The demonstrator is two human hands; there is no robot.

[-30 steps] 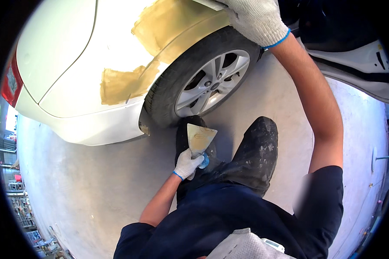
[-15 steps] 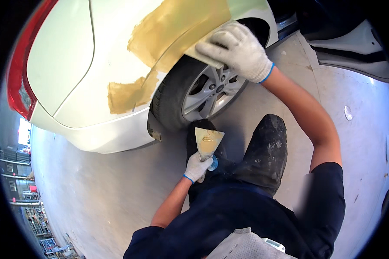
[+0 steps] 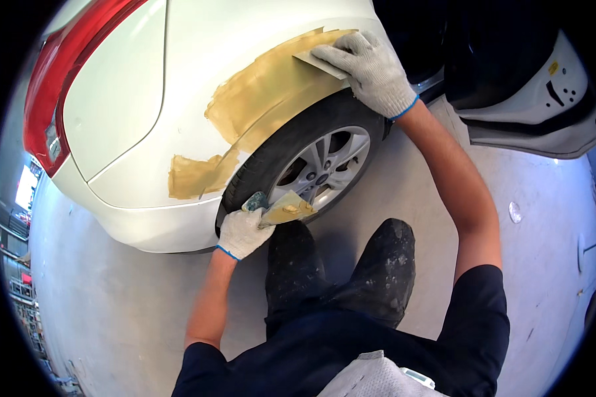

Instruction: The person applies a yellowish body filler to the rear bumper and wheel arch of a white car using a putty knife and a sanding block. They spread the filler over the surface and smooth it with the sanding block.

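Observation:
My right hand, in a white knit glove with blue cuff, is closed on a thin flat spreader. The spreader's edge lies against the upper right part of a tan filler patch on the white car's rear fender, just above the wheel arch. Lower down, my left hand, gloved alike, grips a putty knife. Its broad blade points right, in front of the tyre, and carries a dab of tan filler. A smaller filler patch sits left of the wheel.
The tyre and silver alloy wheel stand just beneath the arch. A red tail light is at the far left. An open car door juts out at the right. My knees are bent close to the wheel.
My left hand has risen leftward toward the tyre, and the putty knife has swung from pointing up to pointing right. The spreader has moved from the arch's edge higher onto the filler.

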